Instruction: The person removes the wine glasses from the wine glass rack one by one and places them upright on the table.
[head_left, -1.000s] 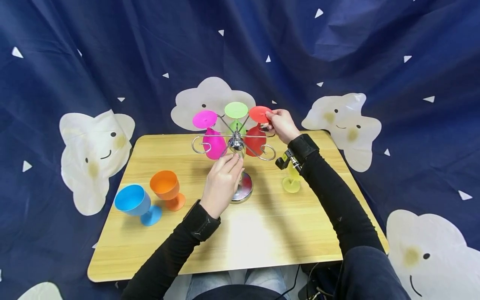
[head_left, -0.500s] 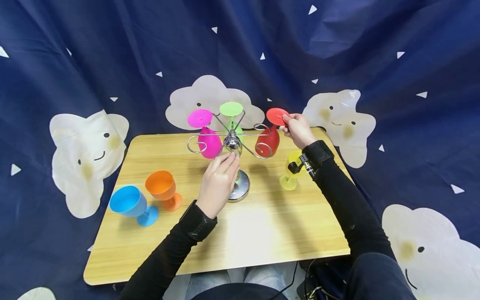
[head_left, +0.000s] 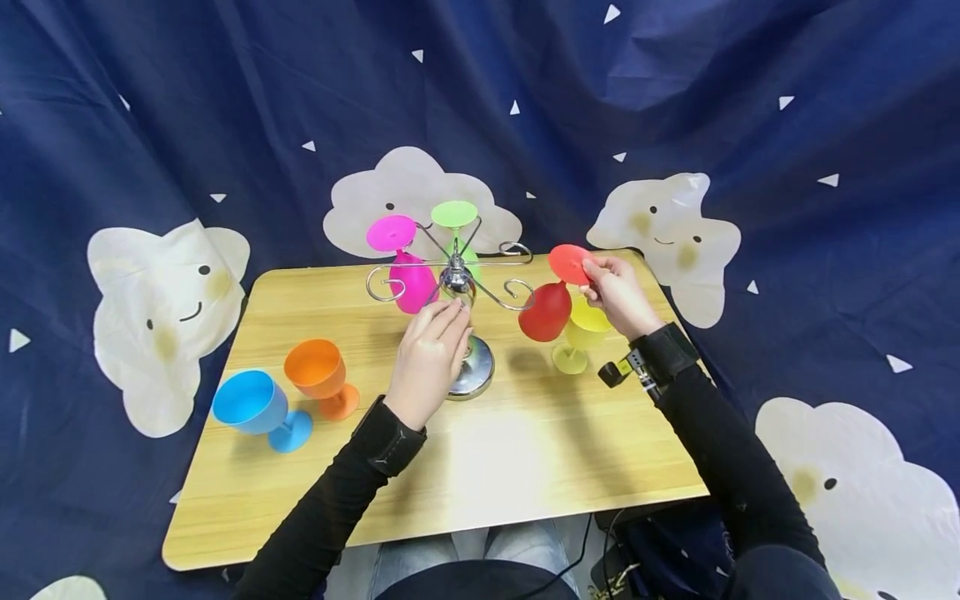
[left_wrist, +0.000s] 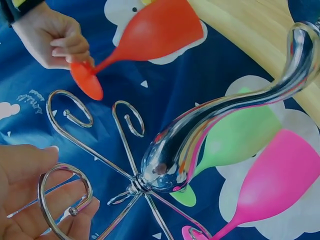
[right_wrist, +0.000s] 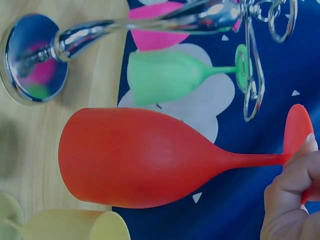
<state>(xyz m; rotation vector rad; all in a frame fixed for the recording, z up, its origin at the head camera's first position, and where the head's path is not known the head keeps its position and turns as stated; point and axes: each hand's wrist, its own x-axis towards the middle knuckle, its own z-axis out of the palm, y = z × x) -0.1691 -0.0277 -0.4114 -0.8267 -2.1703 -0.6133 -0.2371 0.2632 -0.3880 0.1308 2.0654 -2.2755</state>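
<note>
Red plastic goblet [head_left: 545, 312] hangs upside down from a hand

Head view: The red goblet is right of the middle of the frame, up in the air and tipped. The right hand [head_left: 618, 293] pinches its round foot. It is apart from the shiny silver metal rack [head_left: 456, 282]. A pink plastic goblet [head_left: 414, 285] and a light green plastic goblet [head_left: 454, 214] hang upside down there. The left hand [head_left: 429, 358] is on the rack, near the middle. A yellow plastic cup [head_left: 587, 325] stands partly behind the red goblet. At lower left are an orange plastic cup [head_left: 315, 369] and a blue plastic cup [head_left: 251, 402].

Left wrist view: At lower left, the left hand's fingers bend around a curly hook [left_wrist: 47, 210]. The red goblet is near the top.

Right wrist view: The red goblet fills the middle, and the right hand's thumb presses its foot at the right edge.
</note>
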